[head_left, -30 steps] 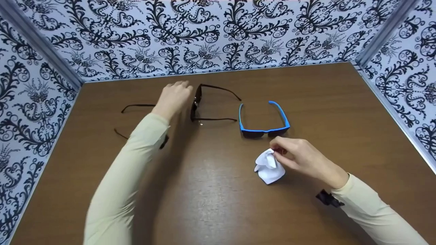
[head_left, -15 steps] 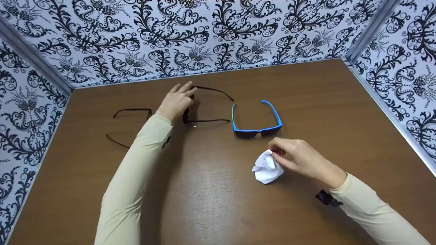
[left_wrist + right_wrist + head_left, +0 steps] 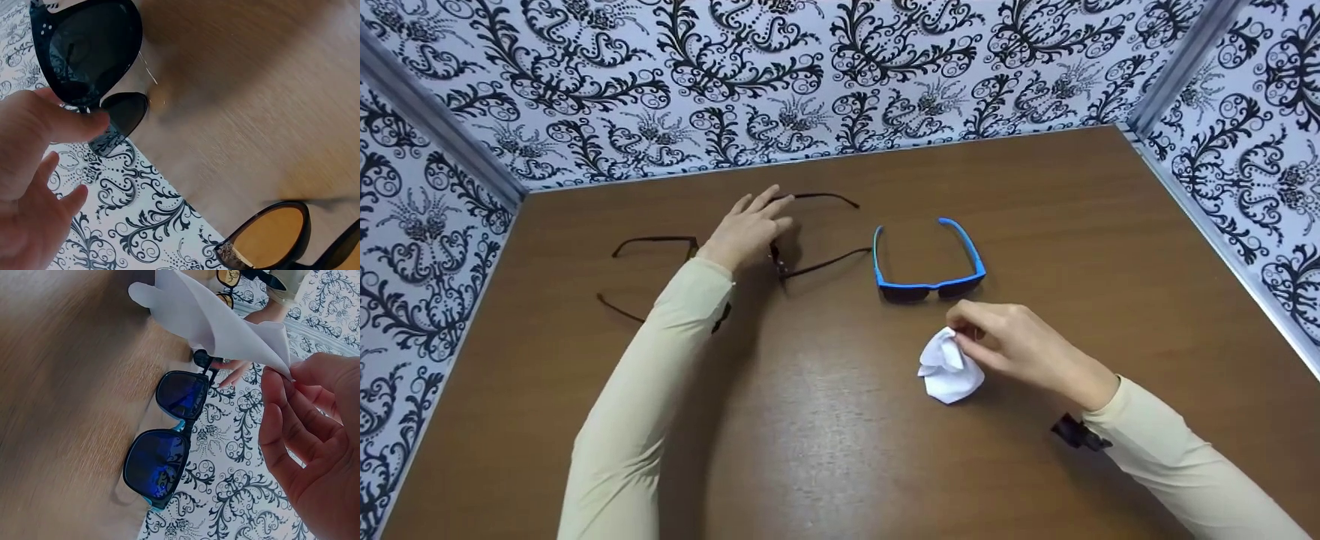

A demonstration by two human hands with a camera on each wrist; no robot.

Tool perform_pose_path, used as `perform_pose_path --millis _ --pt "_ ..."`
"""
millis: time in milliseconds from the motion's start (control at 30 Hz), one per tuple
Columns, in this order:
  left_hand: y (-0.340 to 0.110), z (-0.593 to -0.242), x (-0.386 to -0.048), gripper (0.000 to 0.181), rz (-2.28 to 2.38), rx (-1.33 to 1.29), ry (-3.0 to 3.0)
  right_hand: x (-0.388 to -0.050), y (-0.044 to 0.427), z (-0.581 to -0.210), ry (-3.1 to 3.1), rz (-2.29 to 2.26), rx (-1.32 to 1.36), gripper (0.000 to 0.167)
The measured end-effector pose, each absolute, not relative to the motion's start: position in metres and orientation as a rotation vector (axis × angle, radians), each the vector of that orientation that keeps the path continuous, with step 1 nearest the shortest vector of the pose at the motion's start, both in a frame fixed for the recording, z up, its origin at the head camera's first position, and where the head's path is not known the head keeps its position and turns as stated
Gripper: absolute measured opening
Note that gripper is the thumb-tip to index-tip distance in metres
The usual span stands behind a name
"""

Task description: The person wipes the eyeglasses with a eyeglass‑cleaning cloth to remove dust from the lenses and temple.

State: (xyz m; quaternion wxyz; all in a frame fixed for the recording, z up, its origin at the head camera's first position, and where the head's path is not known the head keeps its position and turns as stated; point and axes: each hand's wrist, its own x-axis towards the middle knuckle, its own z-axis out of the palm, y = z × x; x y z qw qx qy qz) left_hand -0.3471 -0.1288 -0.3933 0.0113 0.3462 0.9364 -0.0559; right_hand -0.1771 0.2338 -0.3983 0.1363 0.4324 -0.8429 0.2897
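My left hand (image 3: 746,232) pinches black sunglasses (image 3: 90,50) at the bridge, thumb in front of the frame. In the left wrist view the dark lenses show, while the head view has them mostly behind the hand. Between right thumb and fingertips, my right hand (image 3: 1027,345) holds a white cloth (image 3: 951,373) by one corner, and the rest hangs down. Just beyond that cloth, blue-framed sunglasses (image 3: 905,294) lie with temples unfolded and pointing away. A third pair, dark glasses with amber lenses (image 3: 275,233), lies left of the left hand, partly covered by the forearm.
All this is on a brown wooden table (image 3: 840,450). Patterned panels (image 3: 825,82) border it at the back and both sides. One temple tip of the black sunglasses comes close to the blue pair's left temple.
The left hand has come onto the black sunglasses and taken hold of them; they have turned slightly, and their near temple now angles toward the blue pair. The right hand and cloth stay nearly still.
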Motion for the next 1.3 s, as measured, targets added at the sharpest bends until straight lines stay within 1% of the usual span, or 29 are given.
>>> perform_pose_path --millis 100,267,400,567,967,1167,1300 --pt "-0.131 -0.393 -0.353 0.055 -0.203 1.009 2.901 -0.178 0.232 -0.399 -2.443 0.825 1.261 0.022" --pt "-0.138 -0.391 -0.363 0.063 -0.241 0.869 2.89 -0.178 0.226 -0.399 -2.441 0.816 1.285 0.02" --pt "-0.144 -0.387 -0.364 0.06 -0.269 0.779 2.9 -0.178 0.225 -0.4 -2.43 0.825 1.302 0.02" --pt "-0.155 -0.385 -0.361 0.046 -0.243 0.779 2.952 -0.177 0.226 -0.399 -2.417 0.835 1.303 0.021" --pt "-0.187 -0.377 -0.354 0.016 -0.117 1.09 2.969 -0.175 0.229 -0.397 -2.4 0.849 1.296 0.023" --pt "-0.188 -0.366 -0.34 0.016 -0.353 1.337 2.983 -0.174 0.234 -0.398 -2.412 0.841 1.278 0.023" --pt "-0.184 -0.36 -0.332 0.013 -0.44 1.436 2.999 -0.173 0.236 -0.398 -2.406 0.844 1.265 0.024"
